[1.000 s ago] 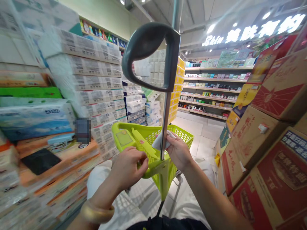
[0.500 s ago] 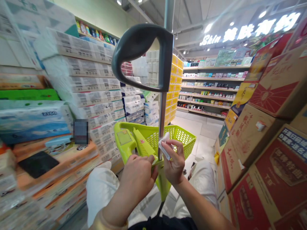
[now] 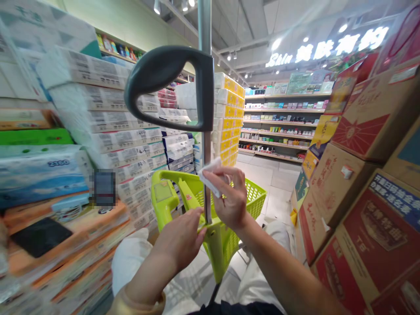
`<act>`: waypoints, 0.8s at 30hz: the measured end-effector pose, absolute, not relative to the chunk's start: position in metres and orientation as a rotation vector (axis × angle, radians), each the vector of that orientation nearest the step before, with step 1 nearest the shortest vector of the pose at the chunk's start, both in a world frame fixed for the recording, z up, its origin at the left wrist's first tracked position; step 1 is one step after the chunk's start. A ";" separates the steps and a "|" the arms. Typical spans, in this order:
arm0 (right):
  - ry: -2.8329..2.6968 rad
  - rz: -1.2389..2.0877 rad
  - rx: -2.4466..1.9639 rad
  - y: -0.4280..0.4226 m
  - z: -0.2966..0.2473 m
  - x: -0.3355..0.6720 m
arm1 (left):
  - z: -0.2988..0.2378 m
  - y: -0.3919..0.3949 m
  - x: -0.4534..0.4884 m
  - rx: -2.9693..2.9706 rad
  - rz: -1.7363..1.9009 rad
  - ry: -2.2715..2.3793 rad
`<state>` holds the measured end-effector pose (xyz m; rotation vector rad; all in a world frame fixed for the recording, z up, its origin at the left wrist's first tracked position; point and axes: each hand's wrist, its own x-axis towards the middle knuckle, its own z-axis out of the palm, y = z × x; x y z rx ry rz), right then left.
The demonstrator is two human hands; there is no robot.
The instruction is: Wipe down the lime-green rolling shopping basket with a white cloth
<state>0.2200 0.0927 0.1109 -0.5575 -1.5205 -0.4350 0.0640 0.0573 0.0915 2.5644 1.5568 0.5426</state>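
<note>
A lime-green shopping basket (image 3: 257, 199) stands between my knees, with a metal pole (image 3: 207, 210) rising from its near end to a dark grey loop handle (image 3: 205, 94). My right hand (image 3: 233, 199) pinches a folded white tissue (image 3: 212, 175) and presses it against the pole, below the loop handle. Lower down, my left hand (image 3: 180, 236) is closed on the basket's near edge beside the foot of the pole. The thumb shows in front; the other fingertips are partly hidden behind the edge.
Stacked paper packs (image 3: 131, 144) rise on the left. On orange packs lie a black tablet-like slab (image 3: 41, 236) and a blurred-out device (image 3: 104, 187). Cardboard cartons (image 3: 344, 175) are piled on the right. Shelves of small goods (image 3: 278, 118) stand at the back, beyond the tiled floor (image 3: 272, 175).
My right hand and the tissue have moved up the pole. The pole and loop handle now appear further left in view. My left hand remains at the basket's near edge.
</note>
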 end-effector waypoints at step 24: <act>-1.579 -0.448 -0.557 0.104 0.108 0.221 | 0.083 0.064 0.068 1.595 1.290 0.714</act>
